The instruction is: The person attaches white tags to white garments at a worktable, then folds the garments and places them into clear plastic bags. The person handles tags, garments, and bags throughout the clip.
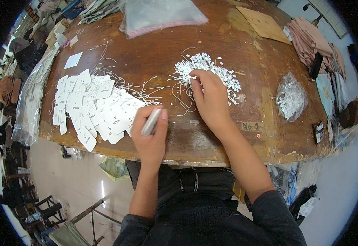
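Observation:
My left hand (pixel 151 137) is closed around a small stack of white tags (pixel 151 122), seen edge-on between thumb and fingers. Just left of it spreads a heap of white hang tags (pixel 92 108) with rounded corners and dark print, their white strings trailing toward the far right. My right hand (pixel 211 98) reaches to the near edge of a pile of white tag strings (pixel 203 61) with small plastic ends. Its thumb and forefinger are pinched together on a tag string; the fingers partly hide it.
Clear plastic bags (pixel 162 16) lie at the table's far side. To the right are a knotted bag of white strings (pixel 291 100), a small dark box (pixel 319 132) and folded pink cloth (pixel 310 39). Brown card (pixel 264 23) lies far right; bagged garments (pixel 37 90) line the left edge.

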A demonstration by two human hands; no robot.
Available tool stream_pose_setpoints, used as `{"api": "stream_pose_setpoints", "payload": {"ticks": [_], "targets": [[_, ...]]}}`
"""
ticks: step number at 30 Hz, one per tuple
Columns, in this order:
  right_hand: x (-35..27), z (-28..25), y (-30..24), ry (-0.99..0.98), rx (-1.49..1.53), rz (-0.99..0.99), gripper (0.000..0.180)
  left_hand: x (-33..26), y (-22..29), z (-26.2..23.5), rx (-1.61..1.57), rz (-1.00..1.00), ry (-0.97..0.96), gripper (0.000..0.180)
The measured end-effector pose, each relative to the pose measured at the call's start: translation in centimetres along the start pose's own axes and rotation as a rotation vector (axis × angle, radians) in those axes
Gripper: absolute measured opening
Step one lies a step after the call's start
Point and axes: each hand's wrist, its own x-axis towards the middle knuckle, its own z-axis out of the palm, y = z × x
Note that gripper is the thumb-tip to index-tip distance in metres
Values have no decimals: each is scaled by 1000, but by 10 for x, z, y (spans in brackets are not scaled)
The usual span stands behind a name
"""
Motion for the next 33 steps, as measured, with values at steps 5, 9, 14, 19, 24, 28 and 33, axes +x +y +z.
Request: {"api": "stream_pose_setpoints", "payload": {"ticks": [5, 9, 14, 19, 24, 28, 33], "targets": [[-1, 0, -8, 75, 563, 184, 17, -3, -7, 3, -29, -35, -62, 9], [-6, -2, -13, -18, 800, 238, 15, -2, -10, 2, -55, 76, -79, 10], [-14, 3, -19, -130, 408, -132, 12, 0, -11, 5, -29, 102, -123, 12], [-4, 1, -17, 235, 144, -1, 30, 1, -10, 3, -19, 93, -164, 13], [-4, -12, -18, 241, 216, -174, 41, 0, -11, 3, -23, 91, -149, 15], [-17, -7, -29, -360, 571, -151, 30, 1, -15, 4, -108, 160, -164, 18], [-18, 1, -30, -183, 434, -350, 27, -3, -14, 0, -225, 48, -213, 16]]}}
